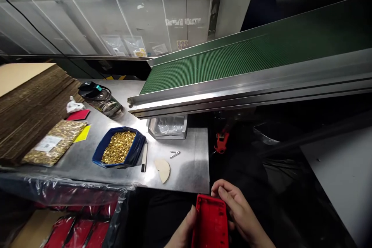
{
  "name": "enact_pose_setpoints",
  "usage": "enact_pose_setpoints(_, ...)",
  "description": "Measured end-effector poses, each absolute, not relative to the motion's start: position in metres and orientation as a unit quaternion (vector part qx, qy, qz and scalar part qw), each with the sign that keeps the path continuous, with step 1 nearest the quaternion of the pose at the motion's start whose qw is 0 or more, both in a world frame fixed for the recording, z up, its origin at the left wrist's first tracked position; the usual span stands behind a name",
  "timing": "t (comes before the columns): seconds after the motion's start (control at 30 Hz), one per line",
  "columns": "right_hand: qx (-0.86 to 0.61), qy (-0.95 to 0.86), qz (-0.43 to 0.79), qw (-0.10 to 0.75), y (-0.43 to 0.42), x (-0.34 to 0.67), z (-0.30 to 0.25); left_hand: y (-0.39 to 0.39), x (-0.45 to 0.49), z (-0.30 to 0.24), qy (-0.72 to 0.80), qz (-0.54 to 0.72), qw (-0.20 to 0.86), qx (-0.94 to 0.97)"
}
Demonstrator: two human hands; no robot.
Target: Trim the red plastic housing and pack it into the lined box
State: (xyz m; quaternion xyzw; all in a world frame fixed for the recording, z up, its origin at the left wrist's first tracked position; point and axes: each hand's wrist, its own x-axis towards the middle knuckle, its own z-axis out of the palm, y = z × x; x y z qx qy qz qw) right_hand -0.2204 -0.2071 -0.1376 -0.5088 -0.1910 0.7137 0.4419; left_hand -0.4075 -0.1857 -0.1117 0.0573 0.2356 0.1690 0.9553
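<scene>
Low in the view, below the table's front edge, both my hands hold a red plastic casing (210,223). My left hand (183,232) grips its left side with the thumb against the edge. My right hand (240,211) wraps its fingers over the top right corner. The casing's hollow side faces up. On the steel table (186,170) to the upper left sits a blue tray (100,153) filled with small gold-coloured parts (118,147).
A green conveyor belt (247,58) slopes across the right. On the table: a sealed bag of gold parts (54,143), dark bottle (101,99), tweezers (174,154), a tan disc piece (163,169), a stack of cardboard (26,104). Red casings (75,232) lie in a plastic-lined box below left.
</scene>
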Motion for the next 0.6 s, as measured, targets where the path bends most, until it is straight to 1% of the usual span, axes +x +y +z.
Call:
enact_pose_setpoints(0.17, -0.518, -0.205, 0.702, 0.443, -0.203, -0.22, -0.123, -0.183, -0.408, -0.093, 0.243, 0.2, 0.946, 0.081)
enact_pose_setpoints(0.27, -0.539, -0.225, 0.677, 0.447, -0.2, -0.22, -0.115, -0.181, -0.406, -0.086, 0.257, 0.187, 0.944, 0.09)
enact_pose_setpoints(0.4, -0.561, -0.268, 0.642, 0.448, -0.195, -0.218, -0.109, -0.176, -0.402, -0.082, 0.26, 0.168, 0.939, 0.151)
enact_pose_setpoints(0.6, -0.54, -0.277, 0.651, 0.456, -0.196, -0.218, -0.105, -0.175, -0.397, -0.082, 0.269, 0.159, 0.931, 0.188)
